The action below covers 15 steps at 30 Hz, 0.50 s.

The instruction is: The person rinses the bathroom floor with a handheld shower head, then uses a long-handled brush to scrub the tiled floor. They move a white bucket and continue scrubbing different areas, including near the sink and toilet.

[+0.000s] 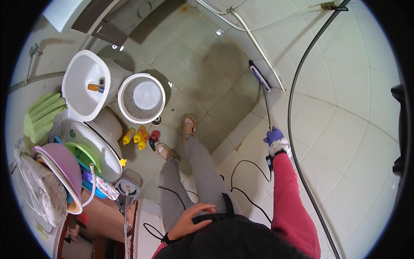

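Note:
My right hand (275, 137), in a purple glove with a patterned cuff, grips the thin handle (267, 106) of a floor brush. The purple and white brush head (259, 77) rests against the low tiled edge at the foot of the right wall. My bare left hand (194, 220) lies at my waist against a black garment (220, 236), thumb and fingers apart. It appears to hold nothing. A black cable (249, 197) loops between my legs and my right wrist.
A white bucket (141, 98) stands beside the pedestal sink (85, 85). Several yellow bottles (140, 133) and a red bottle (155, 135) are near my left foot. Stacked basins (61, 165) cover part of the toilet (106, 158). A dark hose (292, 87) runs along the right; the floor (207, 77) looks wet.

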### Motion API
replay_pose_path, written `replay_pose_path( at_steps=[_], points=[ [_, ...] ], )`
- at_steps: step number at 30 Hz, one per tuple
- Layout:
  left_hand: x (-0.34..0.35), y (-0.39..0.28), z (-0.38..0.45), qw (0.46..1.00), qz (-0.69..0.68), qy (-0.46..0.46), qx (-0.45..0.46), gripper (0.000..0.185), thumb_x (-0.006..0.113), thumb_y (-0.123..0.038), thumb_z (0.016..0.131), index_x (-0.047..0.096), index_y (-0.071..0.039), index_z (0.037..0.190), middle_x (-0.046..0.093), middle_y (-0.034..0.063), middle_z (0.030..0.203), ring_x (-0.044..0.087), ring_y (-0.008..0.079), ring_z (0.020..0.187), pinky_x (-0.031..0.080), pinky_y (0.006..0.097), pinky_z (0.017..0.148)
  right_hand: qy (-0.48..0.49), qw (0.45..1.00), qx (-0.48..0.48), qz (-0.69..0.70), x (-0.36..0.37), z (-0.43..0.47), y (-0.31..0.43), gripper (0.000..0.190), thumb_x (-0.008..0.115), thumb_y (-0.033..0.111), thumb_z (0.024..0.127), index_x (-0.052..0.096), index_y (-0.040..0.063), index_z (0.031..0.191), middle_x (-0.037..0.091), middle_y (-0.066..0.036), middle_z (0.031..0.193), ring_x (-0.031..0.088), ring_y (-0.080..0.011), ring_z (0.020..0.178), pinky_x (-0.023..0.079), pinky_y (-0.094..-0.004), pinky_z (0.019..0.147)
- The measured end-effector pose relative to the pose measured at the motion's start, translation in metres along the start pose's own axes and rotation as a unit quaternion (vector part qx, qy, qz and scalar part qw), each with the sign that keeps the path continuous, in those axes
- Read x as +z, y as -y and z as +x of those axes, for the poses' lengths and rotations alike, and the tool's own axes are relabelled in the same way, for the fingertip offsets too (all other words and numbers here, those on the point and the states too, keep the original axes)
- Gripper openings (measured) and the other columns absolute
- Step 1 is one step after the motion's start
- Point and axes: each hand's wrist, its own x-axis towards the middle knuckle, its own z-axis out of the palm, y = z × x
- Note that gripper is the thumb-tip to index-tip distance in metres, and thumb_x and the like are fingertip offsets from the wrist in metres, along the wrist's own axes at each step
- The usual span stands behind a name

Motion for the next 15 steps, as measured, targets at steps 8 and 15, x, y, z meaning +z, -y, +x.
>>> replay_pose_path(
  at_steps=[8,15],
  points=[
    [0.003,0.001,0.005,1.0,-0.014,0.006,-0.004,0.049,0.072,-0.006,0.084,0.057,-0.002,0.131,0.065,0.0107,0.115,0.06,0.0222,0.112,0.043,0.0351,0.102,0.091,0.994,-0.002,-0.057,-0.015,-0.037,-0.026,0.06,0.053,0.012,0.089,0.041,0.004,0.148,0.066,-0.012,0.065,0.064,-0.018,0.049,0.047,-0.0285,0.043],
    [0.004,0.008,0.004,1.0,0.01,0.0,-0.001,0.048,0.072,-0.006,0.085,0.059,-0.004,0.13,0.066,0.0094,0.115,0.063,0.0209,0.109,0.046,0.0328,0.099,-0.017,0.999,0.01,-0.028,-0.006,0.057,-0.028,0.057,0.053,0.008,0.09,0.042,-0.001,0.145,0.067,-0.013,0.075,0.065,-0.0188,0.051,0.052,-0.0325,0.046]
  ],
)
